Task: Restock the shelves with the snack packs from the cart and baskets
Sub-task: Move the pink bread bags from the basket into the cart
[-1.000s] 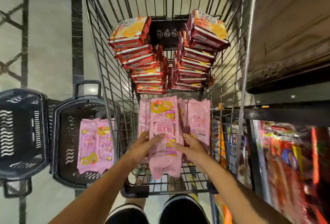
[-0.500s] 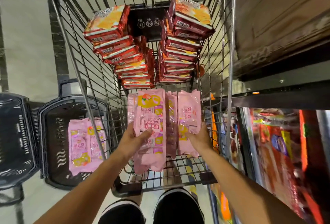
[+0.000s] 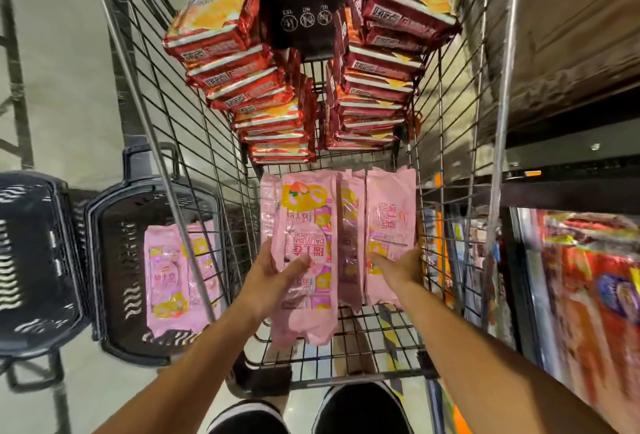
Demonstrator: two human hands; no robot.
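While pink packs [image 3: 171,277] lie in dark basket [image 3: 114,212] beside cart [image 3: 440,142], left hand [image 3: 268,277] grips front pink pack [image 3: 304,260], thumb across its face; right hand [image 3: 401,269] holds rightmost pack [image 3: 391,225], fingers hidden behind it; stocked shelf [image 3: 588,295] far right.

Pale glossy floor [image 3: 59,63] left, dark shelving unit [image 3: 568,170] right.

both bare forearms reaching forward and down, roughly side by side. left hand [image 3: 273,277] turned palm inward, thumb lying across the front of a pink pack [image 3: 304,260], fingers hidden behind it, gripping. right hand [image 3: 398,269] a little apart, palm toward the left, fingers hidden behind a second pink pack [image 3: 391,225], holding its lower part.
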